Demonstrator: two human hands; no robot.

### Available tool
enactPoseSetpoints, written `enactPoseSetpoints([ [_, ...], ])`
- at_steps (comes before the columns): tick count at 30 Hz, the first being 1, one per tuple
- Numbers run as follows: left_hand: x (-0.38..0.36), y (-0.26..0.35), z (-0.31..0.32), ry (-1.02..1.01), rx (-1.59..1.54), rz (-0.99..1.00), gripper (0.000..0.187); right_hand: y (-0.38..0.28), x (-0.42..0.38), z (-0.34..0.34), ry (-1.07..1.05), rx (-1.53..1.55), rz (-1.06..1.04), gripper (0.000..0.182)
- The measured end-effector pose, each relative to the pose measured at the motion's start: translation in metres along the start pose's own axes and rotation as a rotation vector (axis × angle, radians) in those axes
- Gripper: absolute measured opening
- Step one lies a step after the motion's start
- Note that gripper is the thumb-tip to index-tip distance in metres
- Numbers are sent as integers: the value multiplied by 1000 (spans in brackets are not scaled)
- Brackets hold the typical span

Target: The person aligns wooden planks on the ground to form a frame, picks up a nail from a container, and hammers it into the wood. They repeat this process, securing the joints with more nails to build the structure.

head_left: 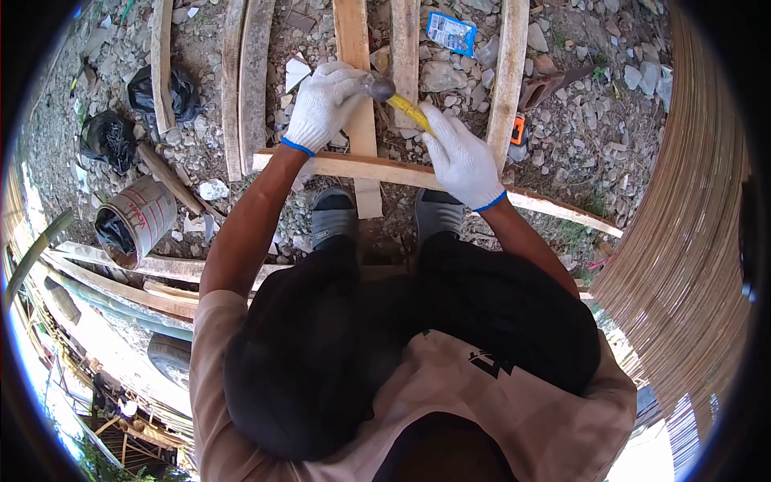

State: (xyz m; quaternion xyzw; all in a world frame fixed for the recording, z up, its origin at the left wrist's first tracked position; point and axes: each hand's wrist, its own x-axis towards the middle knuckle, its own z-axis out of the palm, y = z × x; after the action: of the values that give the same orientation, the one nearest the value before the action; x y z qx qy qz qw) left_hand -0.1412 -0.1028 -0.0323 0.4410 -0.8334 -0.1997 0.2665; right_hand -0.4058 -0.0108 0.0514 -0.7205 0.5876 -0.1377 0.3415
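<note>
My right hand [464, 157], in a white knit glove with a blue cuff, is closed around the yellow handle of a hammer [409, 111]. The hammer's dark round head lies beside the fingers of my left hand [325, 104], gloved the same way. Those left fingers are curled over a light wooden plank [351, 32] that runs away from me; what they pinch, if anything, is hidden. A crosswise wooden strip [361, 167] lies near my feet, meeting the long plank below both hands.
More wooden strips [507, 72] run lengthwise over stony ground. An orange tool [518, 129] and a blue packet [451, 34] lie at the right. Left are black plastic bags [108, 140] and a white bucket [148, 213]. A bundle of thin slats [675, 209] stands far right.
</note>
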Motion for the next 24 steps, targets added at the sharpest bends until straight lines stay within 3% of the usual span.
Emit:
enactPoseSetpoints([
  [9,5,5,-9,-78,-101,3,21,13,-1,13,227,177,-47,45],
  [13,4,4,-10,-59,-123,28,21,16,5,6,183,201,36,46],
  [19,4,1,-5,-52,-42,72,16,19,17,6,259,123,-77,47],
  [24,2,0,-3,-21,2,87,14,9,2,7,264,230,-88,47],
])
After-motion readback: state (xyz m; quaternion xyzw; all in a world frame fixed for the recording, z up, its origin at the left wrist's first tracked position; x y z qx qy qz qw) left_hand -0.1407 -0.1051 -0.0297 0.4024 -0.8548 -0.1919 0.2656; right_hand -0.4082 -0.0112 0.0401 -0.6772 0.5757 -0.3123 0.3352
